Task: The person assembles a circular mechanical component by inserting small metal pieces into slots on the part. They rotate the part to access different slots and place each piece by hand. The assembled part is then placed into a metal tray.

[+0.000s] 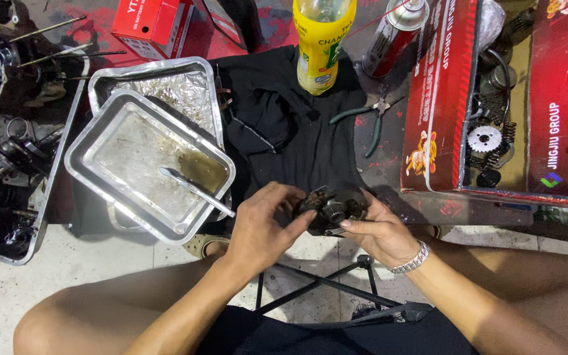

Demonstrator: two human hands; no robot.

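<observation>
Greasy metal part (334,209) gripped by left hand (264,227), right hand (379,230), red carton (438,98) beside

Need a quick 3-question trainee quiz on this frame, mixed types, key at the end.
1. True or false: both hands grip the dark metal part.
2. What lies in the upper steel tray?
A. pliers
B. a metal tool
C. a sprocket
3. Fill in: the green-handled pliers lie on the ____ cloth.

Key:
1. True.
2. B, the metal tool; the sprocket sits in the red box.
3. Black.
</observation>
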